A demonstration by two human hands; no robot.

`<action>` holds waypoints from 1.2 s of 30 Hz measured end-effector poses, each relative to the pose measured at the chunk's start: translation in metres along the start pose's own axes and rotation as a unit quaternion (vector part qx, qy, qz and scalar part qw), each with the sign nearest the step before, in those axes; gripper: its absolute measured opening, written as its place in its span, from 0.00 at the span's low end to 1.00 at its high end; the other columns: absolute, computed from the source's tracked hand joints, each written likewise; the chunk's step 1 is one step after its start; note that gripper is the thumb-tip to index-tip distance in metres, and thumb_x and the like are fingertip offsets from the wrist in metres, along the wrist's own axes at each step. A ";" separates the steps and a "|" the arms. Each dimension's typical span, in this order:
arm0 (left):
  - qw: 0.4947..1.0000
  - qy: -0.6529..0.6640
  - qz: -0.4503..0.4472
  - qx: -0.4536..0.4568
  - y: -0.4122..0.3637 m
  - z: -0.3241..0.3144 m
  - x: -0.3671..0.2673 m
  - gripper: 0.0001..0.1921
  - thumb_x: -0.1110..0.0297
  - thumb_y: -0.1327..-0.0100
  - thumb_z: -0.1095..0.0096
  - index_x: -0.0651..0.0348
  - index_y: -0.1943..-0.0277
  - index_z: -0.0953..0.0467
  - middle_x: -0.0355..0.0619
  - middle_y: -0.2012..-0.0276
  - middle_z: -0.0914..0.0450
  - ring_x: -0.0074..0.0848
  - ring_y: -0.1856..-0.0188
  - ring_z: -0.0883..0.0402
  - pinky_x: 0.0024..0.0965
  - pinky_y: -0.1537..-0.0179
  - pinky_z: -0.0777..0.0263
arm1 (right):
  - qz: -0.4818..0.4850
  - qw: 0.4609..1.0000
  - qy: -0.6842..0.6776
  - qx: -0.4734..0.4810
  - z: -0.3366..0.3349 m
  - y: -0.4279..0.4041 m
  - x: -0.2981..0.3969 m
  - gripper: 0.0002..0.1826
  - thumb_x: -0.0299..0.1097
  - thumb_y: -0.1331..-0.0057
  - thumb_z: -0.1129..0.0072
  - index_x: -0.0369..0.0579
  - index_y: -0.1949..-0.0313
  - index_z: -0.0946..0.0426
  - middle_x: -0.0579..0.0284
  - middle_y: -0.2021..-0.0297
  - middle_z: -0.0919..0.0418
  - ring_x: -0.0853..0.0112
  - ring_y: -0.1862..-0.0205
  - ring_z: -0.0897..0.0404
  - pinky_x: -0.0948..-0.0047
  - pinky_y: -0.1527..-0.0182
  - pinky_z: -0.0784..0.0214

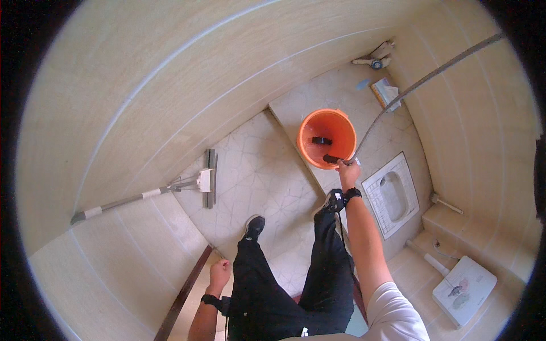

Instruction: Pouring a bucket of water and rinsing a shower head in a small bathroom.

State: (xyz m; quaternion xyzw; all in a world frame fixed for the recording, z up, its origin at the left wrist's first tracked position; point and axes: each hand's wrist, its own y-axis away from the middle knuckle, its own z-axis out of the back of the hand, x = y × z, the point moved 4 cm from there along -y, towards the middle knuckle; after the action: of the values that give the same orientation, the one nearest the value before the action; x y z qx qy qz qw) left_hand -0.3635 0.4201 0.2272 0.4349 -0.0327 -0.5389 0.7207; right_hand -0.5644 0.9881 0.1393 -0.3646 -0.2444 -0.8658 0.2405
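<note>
My right hand (349, 172) grips the dark handle of what looks like a hand shower (331, 159), at the near rim of an orange plastic bucket (300, 149). From that hand a grey hose (443, 67) runs up to the upper right. Deeper inside the bucket shows a small black shape (321, 141); I cannot tell whether it is an object or a reflection. There seems to be some water at the bottom. Beside my left thigh hangs my left hand (220, 270), its fingers curled with nothing seen in them.
The bucket stands on a raised tiled step (307, 164). Right of it is a squat toilet (396, 198); a tissue pack (385, 94) lies behind. A sponge mop (207, 180) leans at left. A white cistern (465, 291) hangs lower right, and a pipe fitting (372, 63) occupies the far corner.
</note>
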 end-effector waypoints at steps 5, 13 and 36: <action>0.999 0.008 -0.012 0.032 -0.002 -0.006 -0.016 0.08 0.69 0.44 0.43 0.60 0.62 0.21 0.50 0.69 0.19 0.33 0.64 0.19 0.33 0.62 0.28 | -0.013 0.999 0.031 -0.008 0.002 0.004 0.005 0.14 0.33 0.48 0.36 0.37 0.65 0.24 0.50 0.76 0.20 0.65 0.76 0.19 0.67 0.69 0.29; 0.998 -0.062 -0.034 0.002 0.004 0.012 0.011 0.07 0.69 0.45 0.43 0.61 0.66 0.21 0.55 0.72 0.21 0.43 0.68 0.20 0.38 0.65 0.27 | 0.010 1.000 0.020 -0.015 0.006 0.006 0.004 0.14 0.35 0.49 0.37 0.39 0.66 0.24 0.49 0.75 0.20 0.58 0.70 0.19 0.64 0.65 0.30; 0.997 -0.064 -0.019 -0.032 0.011 0.031 0.037 0.08 0.68 0.46 0.43 0.62 0.69 0.20 0.55 0.72 0.20 0.44 0.69 0.20 0.39 0.64 0.26 | 0.001 0.999 0.007 -0.051 0.032 -0.014 0.022 0.12 0.34 0.49 0.36 0.39 0.71 0.25 0.52 0.78 0.20 0.64 0.76 0.19 0.67 0.68 0.28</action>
State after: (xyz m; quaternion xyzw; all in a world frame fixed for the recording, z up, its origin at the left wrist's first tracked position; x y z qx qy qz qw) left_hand -0.3561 0.3727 0.2381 0.3768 -0.0531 -0.5800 0.7203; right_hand -0.5692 1.0129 0.1720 -0.3704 -0.1978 -0.8794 0.2243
